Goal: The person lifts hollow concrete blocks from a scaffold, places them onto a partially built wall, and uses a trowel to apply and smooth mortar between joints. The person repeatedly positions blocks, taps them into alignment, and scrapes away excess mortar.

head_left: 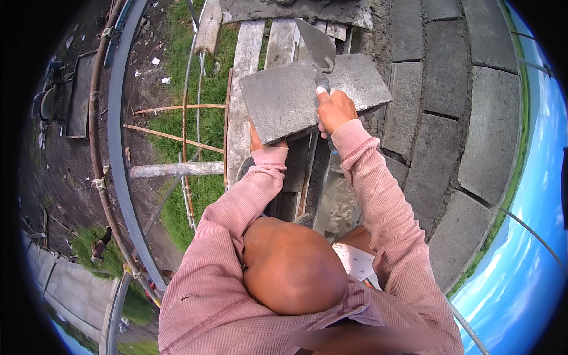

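Observation:
A large grey concrete block [278,97] is held up at a slant in front of me, above the scaffold planks. My left hand [263,141] grips its near lower edge at the left, with most of the fingers hidden beneath it. My right hand [337,111] is closed round the dark handle of a trowel [318,44], thumb along the top. The trowel's metal blade points away from me, beyond the block's far edge. The right hand is against the block's near side; whether it also bears the block I cannot tell.
On the right stands a wall of grey blocks [447,65] with mortar joints. A mortar-covered board [284,9] lies at the far end of the planks [247,50]. Scaffold poles and a metal rail [118,118] run along the left, above ground far below. My bent knee [296,266] is close in front.

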Available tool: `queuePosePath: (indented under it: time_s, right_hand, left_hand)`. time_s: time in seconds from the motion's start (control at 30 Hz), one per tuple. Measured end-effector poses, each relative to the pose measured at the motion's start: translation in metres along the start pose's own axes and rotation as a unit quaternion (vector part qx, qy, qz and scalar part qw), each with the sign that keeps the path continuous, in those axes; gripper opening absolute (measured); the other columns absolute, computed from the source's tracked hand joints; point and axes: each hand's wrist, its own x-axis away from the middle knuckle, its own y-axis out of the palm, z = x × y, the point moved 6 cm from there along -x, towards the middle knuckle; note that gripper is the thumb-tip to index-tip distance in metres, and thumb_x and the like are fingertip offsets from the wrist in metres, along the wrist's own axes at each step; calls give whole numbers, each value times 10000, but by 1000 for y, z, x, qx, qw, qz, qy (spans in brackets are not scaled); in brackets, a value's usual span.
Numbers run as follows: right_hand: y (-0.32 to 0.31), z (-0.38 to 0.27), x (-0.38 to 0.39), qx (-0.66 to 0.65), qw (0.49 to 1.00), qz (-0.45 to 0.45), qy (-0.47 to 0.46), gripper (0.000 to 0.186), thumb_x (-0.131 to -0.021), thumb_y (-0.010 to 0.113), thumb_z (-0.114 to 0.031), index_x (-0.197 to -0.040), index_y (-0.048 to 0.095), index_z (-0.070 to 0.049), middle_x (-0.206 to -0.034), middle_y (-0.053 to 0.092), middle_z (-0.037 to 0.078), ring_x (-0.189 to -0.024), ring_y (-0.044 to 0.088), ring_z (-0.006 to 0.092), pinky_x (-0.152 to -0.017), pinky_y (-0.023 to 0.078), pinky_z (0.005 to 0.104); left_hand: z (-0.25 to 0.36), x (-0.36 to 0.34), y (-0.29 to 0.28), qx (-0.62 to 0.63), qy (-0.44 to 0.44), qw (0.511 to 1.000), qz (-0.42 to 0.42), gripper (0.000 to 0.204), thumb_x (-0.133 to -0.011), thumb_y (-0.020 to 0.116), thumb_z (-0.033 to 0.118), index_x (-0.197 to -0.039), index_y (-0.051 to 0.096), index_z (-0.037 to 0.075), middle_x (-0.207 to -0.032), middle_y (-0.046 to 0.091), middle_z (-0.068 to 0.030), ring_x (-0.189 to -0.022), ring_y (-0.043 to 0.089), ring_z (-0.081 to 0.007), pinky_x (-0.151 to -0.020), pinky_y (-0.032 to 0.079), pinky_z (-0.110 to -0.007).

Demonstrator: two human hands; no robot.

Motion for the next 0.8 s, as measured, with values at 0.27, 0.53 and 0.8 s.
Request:
queuePosePath:
  time_s: [0.27,0.53,0.8]
  right_hand:
    - [-77,11,39,-279,950,88,-105,468,-1085,451,-440,-1024,518,19,-649,540,57,-506,566,131,-449,444,282]
    - [-67,99,69,27,992,120,-41,438,-1037,569,-367,-1155,554,55,-786,651,204,-737,675,378,-734,526,460]
    - [-97,88,11,-32,996,-84,-10,572,-961,685,-280,-1363,489,76,-701,620,98,-507,607,163,-540,498,324]
  left_hand:
    - [1,0,-4,-28,25,999,2,726,-749,765,122,-1426,505,75,-1095,721,-211,-1017,698,-422,-884,555,-435]
    - [15,-35,-27,-94,-126,985,-75,586,-766,804,283,-1273,615,58,-1122,733,-168,-1093,682,-377,-960,524,-437]
    - [35,-69,-37,-164,-270,938,-139,761,-769,744,328,-1359,471,-68,-1245,640,-270,-1198,596,-421,-1077,450,-423]
